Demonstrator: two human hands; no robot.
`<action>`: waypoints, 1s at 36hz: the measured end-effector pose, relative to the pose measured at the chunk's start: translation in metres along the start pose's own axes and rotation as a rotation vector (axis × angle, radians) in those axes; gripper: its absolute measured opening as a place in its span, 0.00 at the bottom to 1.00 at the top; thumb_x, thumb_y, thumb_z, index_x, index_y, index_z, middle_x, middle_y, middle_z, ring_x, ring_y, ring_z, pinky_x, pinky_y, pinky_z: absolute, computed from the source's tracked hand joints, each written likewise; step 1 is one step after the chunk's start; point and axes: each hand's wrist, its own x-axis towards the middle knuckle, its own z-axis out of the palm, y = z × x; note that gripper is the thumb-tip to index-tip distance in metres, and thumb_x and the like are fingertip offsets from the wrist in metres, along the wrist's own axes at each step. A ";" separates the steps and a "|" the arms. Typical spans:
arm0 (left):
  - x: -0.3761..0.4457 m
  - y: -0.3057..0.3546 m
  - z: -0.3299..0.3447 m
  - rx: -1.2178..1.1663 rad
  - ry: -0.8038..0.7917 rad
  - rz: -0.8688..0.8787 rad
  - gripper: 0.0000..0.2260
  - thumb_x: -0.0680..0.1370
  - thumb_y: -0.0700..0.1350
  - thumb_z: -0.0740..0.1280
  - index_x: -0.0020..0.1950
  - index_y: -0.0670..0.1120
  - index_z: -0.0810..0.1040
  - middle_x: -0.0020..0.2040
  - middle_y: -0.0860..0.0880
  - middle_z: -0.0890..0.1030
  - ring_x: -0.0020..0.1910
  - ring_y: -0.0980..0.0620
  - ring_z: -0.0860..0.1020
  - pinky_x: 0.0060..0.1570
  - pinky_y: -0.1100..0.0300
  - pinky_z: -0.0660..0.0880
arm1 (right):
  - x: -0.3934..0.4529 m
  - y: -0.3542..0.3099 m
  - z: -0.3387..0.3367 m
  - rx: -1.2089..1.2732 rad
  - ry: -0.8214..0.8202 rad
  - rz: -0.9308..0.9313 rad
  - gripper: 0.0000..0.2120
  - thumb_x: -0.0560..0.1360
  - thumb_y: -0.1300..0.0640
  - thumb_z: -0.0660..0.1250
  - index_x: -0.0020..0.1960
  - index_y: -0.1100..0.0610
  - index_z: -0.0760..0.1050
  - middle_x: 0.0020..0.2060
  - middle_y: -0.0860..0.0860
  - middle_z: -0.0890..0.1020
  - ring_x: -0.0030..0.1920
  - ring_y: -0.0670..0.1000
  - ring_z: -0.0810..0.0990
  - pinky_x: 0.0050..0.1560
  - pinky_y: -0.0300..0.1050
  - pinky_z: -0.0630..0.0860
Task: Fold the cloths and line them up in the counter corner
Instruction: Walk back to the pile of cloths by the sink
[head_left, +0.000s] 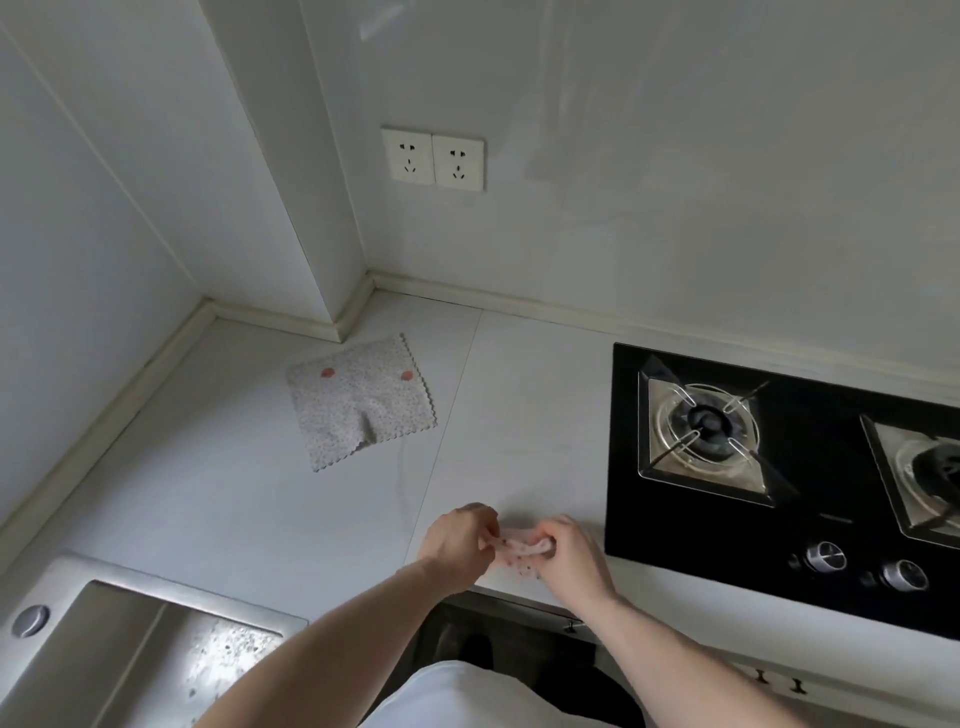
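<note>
A grey speckled cloth (360, 401) with zigzag edges and two reddish spots lies spread flat on the white counter (218, 467), a little out from the wall corner. A small pink spotted cloth (517, 552) is bunched at the counter's front edge. My left hand (457, 540) pinches its left end and my right hand (569, 556) pinches its right end, fingers curled round the fabric. Most of the pink cloth is hidden by my fingers.
A black gas hob (779, 519) with two burners and two knobs fills the right side. A steel sink (130, 649) sits at the lower left. A double wall socket (432, 158) is above the corner. A boxed column juts out at the back.
</note>
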 end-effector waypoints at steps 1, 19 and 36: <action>-0.003 -0.002 0.002 0.014 -0.016 0.012 0.09 0.75 0.42 0.66 0.52 0.52 0.80 0.58 0.54 0.80 0.54 0.50 0.80 0.53 0.55 0.78 | -0.003 0.004 0.003 -0.020 -0.021 -0.010 0.05 0.75 0.60 0.70 0.47 0.52 0.83 0.51 0.43 0.78 0.52 0.48 0.79 0.46 0.34 0.71; 0.009 0.000 0.010 0.010 -0.164 -0.179 0.16 0.79 0.48 0.66 0.67 0.52 0.71 0.58 0.52 0.80 0.53 0.51 0.78 0.51 0.57 0.78 | -0.034 0.015 0.004 -0.047 -0.184 0.013 0.19 0.79 0.56 0.65 0.70 0.49 0.76 0.75 0.45 0.63 0.74 0.49 0.65 0.73 0.37 0.61; 0.009 0.183 -0.013 -0.386 -0.389 0.272 0.07 0.72 0.50 0.65 0.47 0.51 0.80 0.40 0.50 0.82 0.39 0.54 0.78 0.36 0.60 0.74 | -0.114 0.109 -0.120 0.479 0.014 0.245 0.24 0.68 0.38 0.72 0.63 0.40 0.75 0.59 0.37 0.79 0.60 0.38 0.77 0.66 0.44 0.75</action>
